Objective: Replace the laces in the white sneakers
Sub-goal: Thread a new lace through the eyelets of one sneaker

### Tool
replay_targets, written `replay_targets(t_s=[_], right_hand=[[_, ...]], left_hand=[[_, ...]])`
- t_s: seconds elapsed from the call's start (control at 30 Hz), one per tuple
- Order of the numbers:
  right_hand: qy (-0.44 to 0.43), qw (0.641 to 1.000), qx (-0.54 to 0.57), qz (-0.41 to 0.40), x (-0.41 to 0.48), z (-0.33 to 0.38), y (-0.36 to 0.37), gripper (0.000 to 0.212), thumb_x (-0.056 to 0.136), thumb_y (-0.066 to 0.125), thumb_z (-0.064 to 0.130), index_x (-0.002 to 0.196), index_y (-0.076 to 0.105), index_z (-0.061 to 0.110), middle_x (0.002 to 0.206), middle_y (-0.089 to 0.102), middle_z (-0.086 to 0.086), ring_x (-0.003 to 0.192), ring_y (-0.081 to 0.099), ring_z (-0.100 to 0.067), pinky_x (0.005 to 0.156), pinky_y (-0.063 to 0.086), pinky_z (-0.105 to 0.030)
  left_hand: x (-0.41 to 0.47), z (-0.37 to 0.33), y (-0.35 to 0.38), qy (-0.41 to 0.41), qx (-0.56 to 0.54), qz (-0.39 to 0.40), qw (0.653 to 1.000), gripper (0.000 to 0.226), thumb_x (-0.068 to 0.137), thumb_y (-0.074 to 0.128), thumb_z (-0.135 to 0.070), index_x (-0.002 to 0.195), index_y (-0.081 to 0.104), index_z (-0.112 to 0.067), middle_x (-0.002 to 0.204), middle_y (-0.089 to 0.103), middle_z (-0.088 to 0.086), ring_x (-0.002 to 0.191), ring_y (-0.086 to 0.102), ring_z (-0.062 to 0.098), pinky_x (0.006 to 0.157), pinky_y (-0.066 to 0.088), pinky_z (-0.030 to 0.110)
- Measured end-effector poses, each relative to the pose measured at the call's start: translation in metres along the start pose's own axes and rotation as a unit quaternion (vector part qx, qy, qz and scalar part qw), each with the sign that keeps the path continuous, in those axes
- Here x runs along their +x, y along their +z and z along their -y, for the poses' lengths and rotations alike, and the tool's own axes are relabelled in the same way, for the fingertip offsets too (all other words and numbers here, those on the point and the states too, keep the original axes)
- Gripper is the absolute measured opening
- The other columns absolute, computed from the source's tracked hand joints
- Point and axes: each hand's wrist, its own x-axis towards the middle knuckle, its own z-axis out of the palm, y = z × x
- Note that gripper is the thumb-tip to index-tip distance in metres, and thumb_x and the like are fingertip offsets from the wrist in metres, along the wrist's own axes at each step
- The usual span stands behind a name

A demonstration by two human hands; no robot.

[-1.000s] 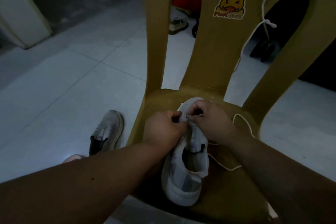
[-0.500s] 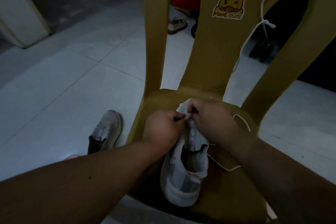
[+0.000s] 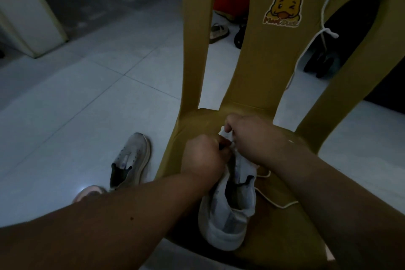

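Second sneaker [image 3: 131, 160] stood on the floor, left of chair [image 3: 252, 68]. Left hand [image 3: 203, 155] pinched the eyelet row of sneaker [image 3: 230, 217], lying on the seat, heel toward the person. Right hand [image 3: 252, 138], touching the left, gripped its forepart. Lace [image 3: 276, 202] trailed rightward.

Dim, bluish indoor light; the tiled floor [image 3: 92, 85] reflects it palely, with a small glare spot near the frame's lower left. Forearms stay dark, edges bend wide-angle, fine detail is soft.
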Motion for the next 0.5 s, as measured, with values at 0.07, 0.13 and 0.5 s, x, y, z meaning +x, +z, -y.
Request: replay_targets(t_s=[0.07,0.13,0.5], right_hand=[[0.038,0.995,0.088,-0.023,0.001,-0.005,0.005,0.025,0.092,0.051,0.011,0.113,0.05,0.023,0.095,0.058,0.001,0.086,0.053,-0.016,0.07,0.046,-0.032],[0.062,0.983,0.166,-0.053,0.003,-0.008,0.011,0.02,0.094,0.051,0.016,0.111,0.055,0.025,0.098,0.059,0.003,0.09,0.056,-0.014,0.072,0.047,-0.028],[0.043,0.998,0.017,0.04,0.003,-0.019,0.011,0.022,0.093,0.057,0.024,0.113,0.066,0.023,0.114,0.065,-0.001,0.098,0.058,-0.018,0.072,0.04,-0.023]], left_hand=[[-0.002,0.0,-0.001,0.018,0.005,-0.007,1.0,0.023,0.093,0.056,-0.028,0.111,0.07,-0.023,0.103,0.072,-0.002,0.086,0.065,0.01,0.076,0.05,0.022],[-0.004,-0.002,-0.003,0.03,0.003,-0.008,1.0,0.022,0.094,0.056,-0.028,0.108,0.072,-0.024,0.1,0.073,-0.002,0.085,0.066,0.01,0.078,0.052,0.026],[-0.002,0.002,0.003,-0.04,-0.025,-0.018,0.999,0.045,0.077,0.069,-0.044,0.116,0.059,-0.024,0.106,0.061,-0.006,0.089,0.058,0.007,0.068,0.045,0.018]])
